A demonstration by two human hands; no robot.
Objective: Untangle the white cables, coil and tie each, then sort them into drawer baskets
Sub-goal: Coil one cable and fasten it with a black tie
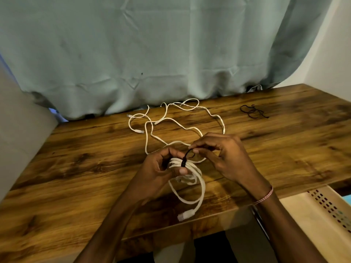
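left grip clamps the coiled white cable; right grip pinches the black tie. if that pinch slips, the loops may spring apart.

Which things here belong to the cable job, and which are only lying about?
Job: coil in the left hand, tie pinched by the right hand, loose cables, spare ties, basket.
Not part of it: curtain, bracelet.

White cable; black tie
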